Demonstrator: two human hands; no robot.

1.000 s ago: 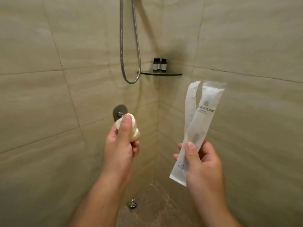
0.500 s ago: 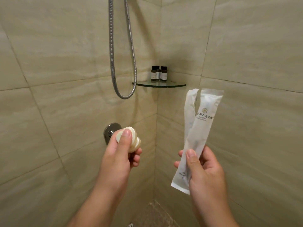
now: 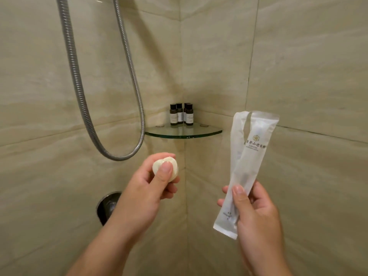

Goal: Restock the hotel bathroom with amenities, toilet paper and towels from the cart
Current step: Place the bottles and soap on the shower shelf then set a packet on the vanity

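My left hand point(image 3: 147, 194) grips small round white wrapped soaps point(image 3: 166, 168) between thumb and fingers, raised just below the glass corner shelf point(image 3: 185, 133). My right hand point(image 3: 253, 214) pinches two long white sachets point(image 3: 247, 156) by their lower end; they stand upright to the right of the shelf, and the front one bears a gold flower logo. Several small dark amenity bottles point(image 3: 181, 114) with pale labels stand together at the back of the shelf, in the corner of the shower.
Beige tiled walls close in on the left and right and meet at the corner. A metal shower hose point(image 3: 83, 100) loops down the left wall. A round chrome wall fitting point(image 3: 106, 206) sits low, partly behind my left wrist.
The view has tilted up and drawn closer to the corner shelf; the floor drain has left the frame. My left hand has risen with the soaps toward the shelf. My right hand keeps the sachets upright.
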